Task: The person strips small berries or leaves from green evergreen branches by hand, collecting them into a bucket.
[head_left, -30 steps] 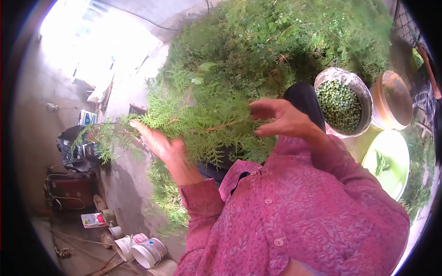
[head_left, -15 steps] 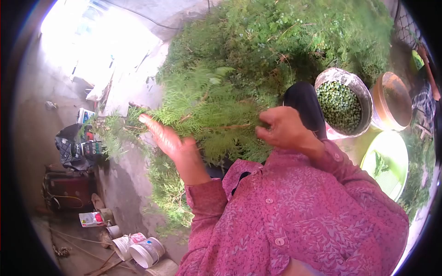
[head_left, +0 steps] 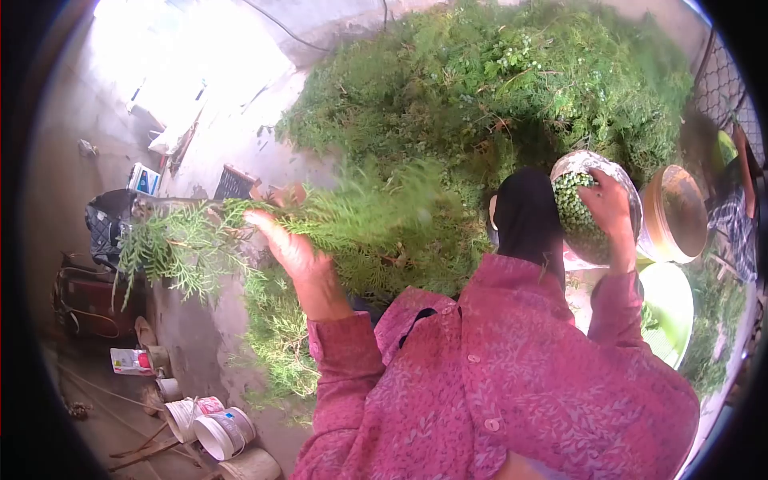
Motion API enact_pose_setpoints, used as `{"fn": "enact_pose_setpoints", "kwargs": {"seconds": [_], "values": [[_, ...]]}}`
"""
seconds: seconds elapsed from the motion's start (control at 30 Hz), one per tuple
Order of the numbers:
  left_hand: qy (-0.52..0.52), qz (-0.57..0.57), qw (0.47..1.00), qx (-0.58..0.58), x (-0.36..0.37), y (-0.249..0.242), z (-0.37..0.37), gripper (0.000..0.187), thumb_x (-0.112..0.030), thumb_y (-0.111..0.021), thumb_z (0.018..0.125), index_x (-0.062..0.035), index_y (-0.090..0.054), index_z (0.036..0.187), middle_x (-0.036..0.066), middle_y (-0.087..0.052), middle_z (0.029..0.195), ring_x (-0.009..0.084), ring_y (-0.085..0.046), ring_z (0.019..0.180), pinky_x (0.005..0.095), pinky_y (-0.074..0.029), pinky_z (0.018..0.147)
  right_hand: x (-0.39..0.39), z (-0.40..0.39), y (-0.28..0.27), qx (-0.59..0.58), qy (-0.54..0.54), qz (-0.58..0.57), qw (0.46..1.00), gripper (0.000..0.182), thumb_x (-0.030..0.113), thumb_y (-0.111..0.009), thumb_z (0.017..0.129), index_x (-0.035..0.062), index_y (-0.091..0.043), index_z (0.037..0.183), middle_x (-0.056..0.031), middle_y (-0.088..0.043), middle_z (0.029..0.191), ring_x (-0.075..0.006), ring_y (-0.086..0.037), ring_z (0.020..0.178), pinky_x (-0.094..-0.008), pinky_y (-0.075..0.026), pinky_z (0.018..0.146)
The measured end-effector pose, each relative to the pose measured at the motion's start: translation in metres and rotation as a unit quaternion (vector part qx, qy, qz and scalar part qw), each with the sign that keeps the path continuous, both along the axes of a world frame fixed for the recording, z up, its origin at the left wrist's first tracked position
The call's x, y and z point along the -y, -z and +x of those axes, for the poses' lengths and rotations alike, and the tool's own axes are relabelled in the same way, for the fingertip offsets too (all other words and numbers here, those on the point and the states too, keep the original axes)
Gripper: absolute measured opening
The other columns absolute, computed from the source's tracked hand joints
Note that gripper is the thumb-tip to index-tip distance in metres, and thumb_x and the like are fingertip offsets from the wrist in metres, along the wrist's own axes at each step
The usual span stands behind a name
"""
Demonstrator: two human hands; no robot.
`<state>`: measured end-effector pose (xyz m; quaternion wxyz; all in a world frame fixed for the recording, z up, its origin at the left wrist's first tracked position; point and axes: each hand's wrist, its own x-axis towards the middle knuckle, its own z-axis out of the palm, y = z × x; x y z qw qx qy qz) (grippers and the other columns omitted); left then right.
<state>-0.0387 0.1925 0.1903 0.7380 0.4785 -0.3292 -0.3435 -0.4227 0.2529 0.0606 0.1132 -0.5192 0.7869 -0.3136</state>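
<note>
My left hand (head_left: 292,248) is closed round a leafy conifer branch (head_left: 360,220) with flat, feathery green sprays. The branch reaches out on both sides of the hand, and its right part is blurred. My right hand (head_left: 612,204) is at the mouth of a whitish bucket (head_left: 636,188), over small round green cones (head_left: 572,200) that nearly fill it. Thumb and fingers there look parted, with nothing visible held between them.
A large heap of cut greenery (head_left: 416,88) lies ahead. Right of the cone bucket stand a tan bucket (head_left: 696,210) and a light green tub (head_left: 676,308). White pails (head_left: 224,436) lie at lower left, near a dark red case (head_left: 100,300).
My right hand has left the branch and moved right to the cone bucket, its fingers loosening. My left hand still holds the branch. The view has shifted slightly.
</note>
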Motion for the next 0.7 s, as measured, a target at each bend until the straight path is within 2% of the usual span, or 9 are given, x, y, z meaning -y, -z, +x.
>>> {"fn": "enact_pose_setpoints", "kwargs": {"seconds": [0.07,0.1,0.13,0.17,0.27,0.4,0.5,0.63,0.7], "values": [[-0.002,-0.007,0.993,-0.121,0.001,-0.002,-0.008,0.065,-0.063,-0.042,0.08,-0.0066,-0.046,0.113,0.011,-0.049,0.102,0.0224,-0.052,0.088,0.038,-0.046,0.07,0.013,0.027,-0.021,0.209,-0.12,0.013,0.97,0.047,0.025,-0.065,0.074,0.0048,-0.053,0.115,-0.015,-0.061,0.099,-0.0205,-0.06,0.087,-0.0301,-0.048,0.077],[0.001,-0.007,0.993,-0.12,0.009,0.006,0.001,0.065,-0.063,-0.042,0.08,-0.0066,-0.046,0.113,0.011,-0.049,0.102,0.0224,-0.052,0.088,0.038,-0.046,0.07,0.02,0.046,-0.037,0.238,-0.19,-0.001,0.952,0.046,0.025,-0.064,0.076,0.0045,-0.053,0.115,-0.0121,-0.061,0.099,-0.0171,-0.059,0.088,-0.0283,-0.047,0.077],[0.308,-0.139,0.925,-0.172,0.023,0.02,0.019,0.056,-0.059,-0.037,0.083,-0.0072,-0.05,0.1,0.013,-0.049,0.094,0.0222,-0.049,0.076,0.0357,-0.043,0.063,0.028,0.066,-0.046,0.278,-0.219,-0.019,0.935,0.047,0.023,-0.065,0.075,0.0035,-0.052,0.116,-0.0115,-0.06,0.102,-0.0167,-0.058,0.09,-0.0282,-0.047,0.079],[0.578,-0.253,0.748,-0.205,0.032,0.027,0.028,0.053,-0.055,-0.032,0.087,-0.0078,-0.054,0.088,0.016,-0.049,0.087,0.022,-0.047,0.064,0.0334,-0.039,0.056,0.032,0.09,-0.07,0.288,-0.266,-0.018,0.92,0.053,0.027,-0.067,0.073,0.0039,-0.051,0.117,-0.0124,-0.058,0.108,-0.019,-0.057,0.094,-0.0305,-0.046,0.082],[0.623,-0.259,0.728,-0.122,0.03,0.008,0.018,0.045,-0.046,-0.036,0.089,-0.0093,-0.045,0.065,0.007,-0.043,0.069,0.0149,-0.034,0.052,0.0288,-0.026,0.051,0.06,0.142,-0.083,0.139,-0.447,-0.138,0.873,0.063,0.03,-0.07,0.067,0.0055,-0.048,0.12,-0.0154,-0.055,0.112,-0.026,-0.054,0.1,-0.0338,-0.044,0.086],[0.715,-0.349,0.603,-0.062,0.051,0.0,0.021,0.039,-0.045,-0.048,0.085,-0.0061,-0.048,0.077,0.005,-0.044,0.064,0.0121,-0.035,0.045,0.0271,-0.025,0.043,0.07,0.198,-0.089,0.035,-0.559,-0.147,0.815,0.053,0.018,-0.066,0.066,0.0039,-0.051,0.115,-0.0169,-0.057,0.103,-0.03,-0.056,0.093,-0.0353,-0.044,0.084],[0.667,-0.356,0.647,-0.093,0.043,0.003,0.022,0.041,-0.045,-0.05,0.084,-0.0035,-0.05,0.086,0.009,-0.05,0.075,0.013,-0.04,0.052,0.0273,-0.027,0.046,0.072,0.217,-0.076,0.019,-0.577,-0.126,0.807,0.034,0.015,-0.065,0.066,0.0039,-0.058,0.098,-0.0156,-0.058,0.085,-0.032,-0.055,0.081,-0.0387,-0.044,0.074],[0.713,-0.364,0.598,-0.047,0.053,0.016,0.029,0.048,-0.049,-0.052,0.081,-0.0036,-0.051,0.097,0.012,-0.053,0.088,0.0172,-0.049,0.066,0.0319,-0.038,0.055,0.069,0.205,-0.076,0.034,-0.478,-0.18,0.859,0.014,0.017,-0.062,0.066,0.0049,-0.056,0.07,-0.0139,-0.055,0.067,-0.0343,-0.054,0.07,-0.0439,-0.043,0.065],[0.464,-0.218,0.858,-0.034,0.017,0.024,0.013,0.057,-0.055,-0.056,0.076,-0.0062,-0.05,0.105,0.013,-0.054,0.102,0.0224,-0.055,0.082,0.0385,-0.044,0.074,0.074,0.197,-0.075,-0.035,-0.411,-0.213,0.886,0.015,0.019,-0.063,0.066,0.0064,-0.054,0.064,-0.0127,-0.054,0.067,-0.0319,-0.054,0.068,-0.0429,-0.042,0.062]]}}
